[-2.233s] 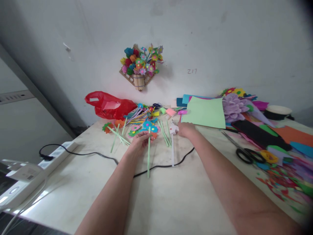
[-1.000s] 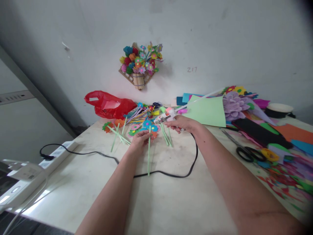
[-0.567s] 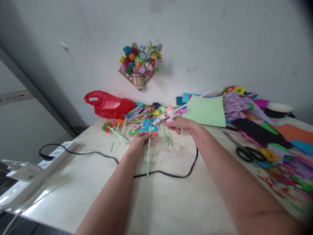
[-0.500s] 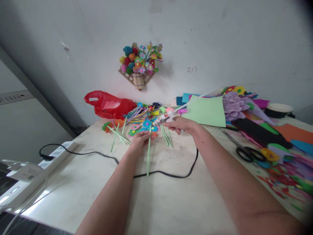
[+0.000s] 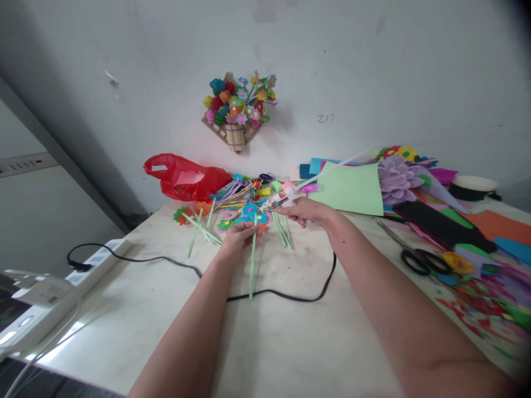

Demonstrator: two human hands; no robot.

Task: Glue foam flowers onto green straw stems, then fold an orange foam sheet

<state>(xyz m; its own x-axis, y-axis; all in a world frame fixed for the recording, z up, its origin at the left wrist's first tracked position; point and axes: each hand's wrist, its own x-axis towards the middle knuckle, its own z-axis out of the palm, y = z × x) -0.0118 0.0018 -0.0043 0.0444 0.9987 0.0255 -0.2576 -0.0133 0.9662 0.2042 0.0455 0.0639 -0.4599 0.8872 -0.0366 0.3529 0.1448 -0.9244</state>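
My left hand is closed round a pale green paper stem that lies on the table, its top end at a blue paper flower. My right hand grips a white hot glue gun. The gun's nozzle points left and down at the flower by my left fingers. A clear glue stick juts from the gun's back toward the upper right. The gun's black cord loops over the table in front of my arms.
Loose green stems and paper flowers lie near a red plastic bag. Coloured sheets, black scissors and scraps fill the right side. A white power strip sits at the left edge. A flower basket hangs on the wall.
My right hand picked the glue gun up off the table and brought its nozzle to the flower at my left hand; the cord shifted with it. In the last half second almost nothing moved.
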